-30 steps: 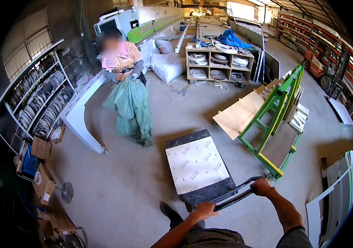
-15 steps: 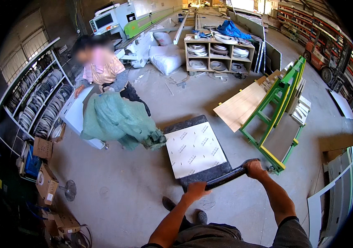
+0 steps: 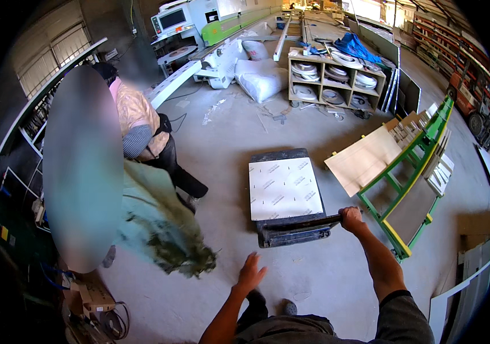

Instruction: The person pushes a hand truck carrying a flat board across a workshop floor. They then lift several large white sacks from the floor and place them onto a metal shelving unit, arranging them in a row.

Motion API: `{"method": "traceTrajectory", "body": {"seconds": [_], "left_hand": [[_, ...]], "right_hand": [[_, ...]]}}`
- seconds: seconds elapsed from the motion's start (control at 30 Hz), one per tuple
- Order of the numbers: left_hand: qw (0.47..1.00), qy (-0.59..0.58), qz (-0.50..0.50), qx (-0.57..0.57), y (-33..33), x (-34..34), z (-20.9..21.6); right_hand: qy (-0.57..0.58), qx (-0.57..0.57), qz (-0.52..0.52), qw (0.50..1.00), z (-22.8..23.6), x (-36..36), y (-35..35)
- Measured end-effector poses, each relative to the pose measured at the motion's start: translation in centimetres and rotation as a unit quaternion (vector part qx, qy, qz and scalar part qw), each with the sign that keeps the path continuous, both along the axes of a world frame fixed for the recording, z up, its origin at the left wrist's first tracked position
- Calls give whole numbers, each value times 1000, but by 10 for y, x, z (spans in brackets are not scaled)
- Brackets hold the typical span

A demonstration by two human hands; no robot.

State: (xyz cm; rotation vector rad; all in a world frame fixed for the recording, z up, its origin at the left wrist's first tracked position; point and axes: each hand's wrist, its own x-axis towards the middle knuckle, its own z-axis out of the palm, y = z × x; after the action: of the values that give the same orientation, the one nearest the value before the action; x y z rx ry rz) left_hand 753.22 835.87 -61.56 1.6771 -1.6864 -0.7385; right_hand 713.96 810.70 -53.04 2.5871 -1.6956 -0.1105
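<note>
A: Starting far left, we have a co-worker [image 3: 139,114] leaning forward, with a big green sack [image 3: 156,209] hanging toward the floor [image 3: 325,275], dark and ragged at its lower end!
B: Moving right, we pick up the left hand [image 3: 249,275], in mid-air between that sack and the cart. What are its fingers doing?
A: Spread, we'd say, slightly blurred, thumb out to the side, touching nothing!
B: And the cart [image 3: 279,155] itself?
A: Right in the middle, we see it on the floor ahead of the person, a white printed panel [image 3: 285,189] flat on its dark platform.
B: Along its near side runs the black handle [image 3: 302,224], and at the right end we find the right hand [image 3: 351,219], fingers wrapped around it!
A: Farther right, we spot a green rack [image 3: 441,120] with a pale board [image 3: 364,159] on its left side, and beyond it a red forklift [image 3: 464,100].
</note>
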Motion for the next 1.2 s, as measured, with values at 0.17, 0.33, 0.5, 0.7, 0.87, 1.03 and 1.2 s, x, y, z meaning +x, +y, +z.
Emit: {"method": "traceTrajectory", "body": {"seconds": [0.17, 0.33, 0.5, 0.7, 0.87, 1.03, 1.2], "left_hand": [[986, -31, 62, 154, 139, 106, -102], [936, -90, 150, 305, 279, 180, -136], [899, -16, 276, 339, 308, 214, -156], [938, -9, 252, 237, 186, 256, -146], [950, 33, 242, 196, -15, 312, -112], [978, 42, 154, 131, -223, 364, -72], [996, 13, 69, 54, -399, 409, -58]], "right_hand": [[-41, -21, 13, 999, -12, 49, -59], [-79, -1, -8, 997, -29, 118, -116], [-78, 9, -36, 996, -28, 159, -158], [-76, 4, -49, 996, -42, 218, -211], [-39, 32, -77, 996, -44, 274, -260], [-31, 44, -88, 995, -13, 357, -291], [-70, 130, -103, 984, -9, 436, -334]]}}
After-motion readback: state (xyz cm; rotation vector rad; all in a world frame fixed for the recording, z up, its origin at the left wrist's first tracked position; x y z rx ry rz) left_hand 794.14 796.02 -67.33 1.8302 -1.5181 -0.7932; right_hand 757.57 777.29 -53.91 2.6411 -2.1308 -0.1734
